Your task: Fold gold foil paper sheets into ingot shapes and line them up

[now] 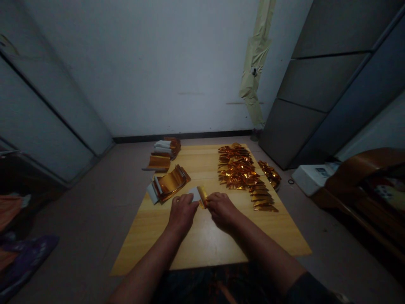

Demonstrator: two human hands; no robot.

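Observation:
My left hand (182,212) and my right hand (221,208) meet over the middle of a low wooden table (209,245). Both pinch one small sheet of gold foil paper (200,195), white on one side and partly folded. To the left of my hands lies a curled stack of gold sheets (167,184). To the right, a long row of folded gold pieces (245,175) runs toward the far edge.
More gold and white sheet stacks (164,152) sit at the table's far left corner. A few folded pieces (270,173) lie off the right edge. Dark cabinets (316,84) stand at right, a white box (311,176) on the floor, a wooden chair (363,177) beside it.

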